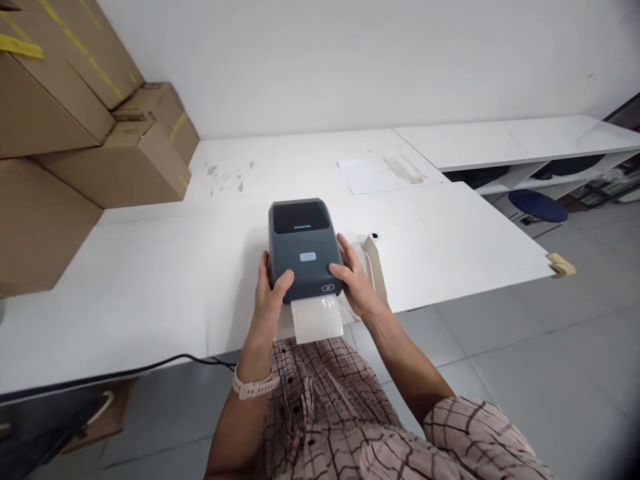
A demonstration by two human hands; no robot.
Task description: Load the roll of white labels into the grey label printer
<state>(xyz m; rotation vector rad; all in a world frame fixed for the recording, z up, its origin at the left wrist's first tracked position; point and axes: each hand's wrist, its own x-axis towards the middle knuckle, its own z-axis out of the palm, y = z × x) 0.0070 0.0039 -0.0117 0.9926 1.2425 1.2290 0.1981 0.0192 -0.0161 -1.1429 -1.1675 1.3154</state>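
Observation:
A dark grey label printer (305, 270) is gripped between my two hands at the front of the white table. My left hand (270, 293) clasps its left side, with the thumb on the top near the front corner. On the opposite side my right hand (356, 280) holds it the same way. A blank whitish label strip (317, 320) sticks out of the printer's front, towards my body. Beside my right hand lies a curled strip of backing paper (375, 267), with a small white roll end (374, 236) at its far end. The printer's underside is hidden.
Cardboard boxes (135, 167) with yellow tape are stacked at the left of the white table (165, 280). A white paper sheet (363, 177) lies towards the back. A black cable (170, 360) runs along the front edge. At the right stands a blue stool (537, 205).

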